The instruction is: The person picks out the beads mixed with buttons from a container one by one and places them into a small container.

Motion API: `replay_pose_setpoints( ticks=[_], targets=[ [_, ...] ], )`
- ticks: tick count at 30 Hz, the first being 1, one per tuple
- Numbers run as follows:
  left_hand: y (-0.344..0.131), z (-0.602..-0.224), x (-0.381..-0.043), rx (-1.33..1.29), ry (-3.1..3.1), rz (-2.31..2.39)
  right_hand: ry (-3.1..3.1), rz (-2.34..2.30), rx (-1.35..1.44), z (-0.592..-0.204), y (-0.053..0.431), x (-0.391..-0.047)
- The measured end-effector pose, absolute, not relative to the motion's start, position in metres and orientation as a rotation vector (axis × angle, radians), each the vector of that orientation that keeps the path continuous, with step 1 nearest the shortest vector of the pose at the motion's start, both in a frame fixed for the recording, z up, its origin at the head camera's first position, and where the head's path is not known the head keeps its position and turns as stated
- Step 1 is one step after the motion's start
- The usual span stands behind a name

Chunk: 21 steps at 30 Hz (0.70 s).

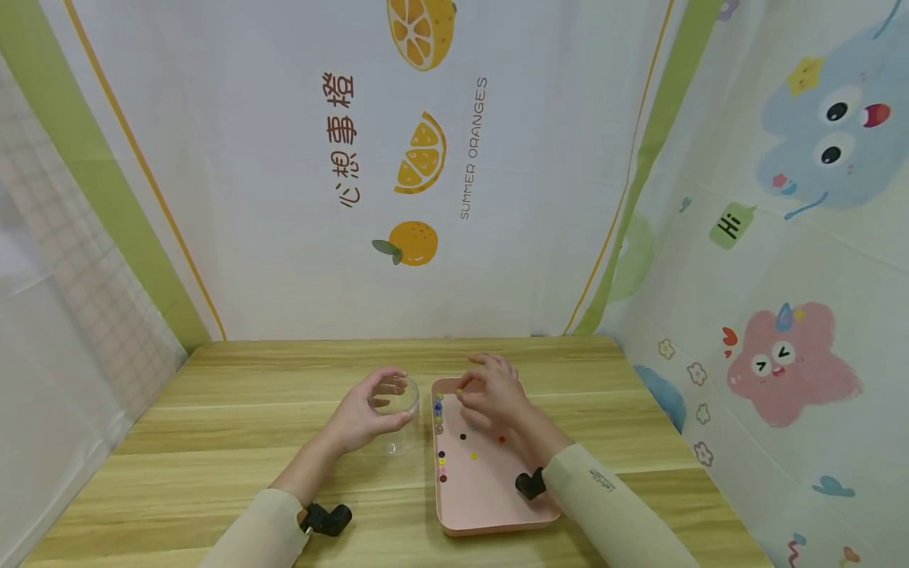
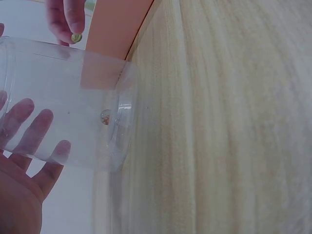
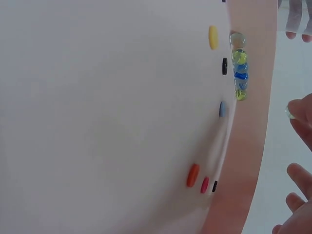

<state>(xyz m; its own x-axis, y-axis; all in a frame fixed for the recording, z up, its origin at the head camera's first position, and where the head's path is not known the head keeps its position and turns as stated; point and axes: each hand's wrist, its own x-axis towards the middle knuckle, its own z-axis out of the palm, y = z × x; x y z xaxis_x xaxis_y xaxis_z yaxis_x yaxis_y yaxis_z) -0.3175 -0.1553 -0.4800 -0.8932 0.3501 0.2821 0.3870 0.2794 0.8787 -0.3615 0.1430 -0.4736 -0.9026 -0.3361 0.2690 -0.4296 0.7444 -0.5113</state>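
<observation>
My left hand (image 1: 357,416) curls round a clear plastic jar (image 1: 394,442) that stands upright on the table, left of a pink tray (image 1: 497,517). One glass marble (image 2: 105,117) lies inside, at the jar's bottom. Between thumb and fingertip, my right hand (image 1: 495,394) pinches a yellowish-green glass marble (image 2: 76,37), raised above the tray's left rim near the jar. More marbles (image 3: 241,75), blue, yellow and clear, line up along the tray's side wall. Small flat discs lie on the tray floor, among them a red one (image 1: 502,439) and a yellow one (image 1: 474,455).
Further discs (image 1: 443,465), dark, yellow and pink, sit in a line at the tray's left wall. The wooden table (image 1: 213,442) reaches back to a white curtain (image 1: 284,276) printed with oranges. A cartoon-printed cloth (image 1: 781,260) hangs on the right.
</observation>
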Motion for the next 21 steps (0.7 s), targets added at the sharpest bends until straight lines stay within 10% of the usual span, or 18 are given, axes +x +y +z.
replay_pose_setpoints(
  ticks=[21],
  targets=[
    [-0.1543,-0.4801,-0.3173,-0.694,-2.490,-1.722,-2.134,0.682,0.773,-0.4726,0.1420,-0.3661]
  ],
)
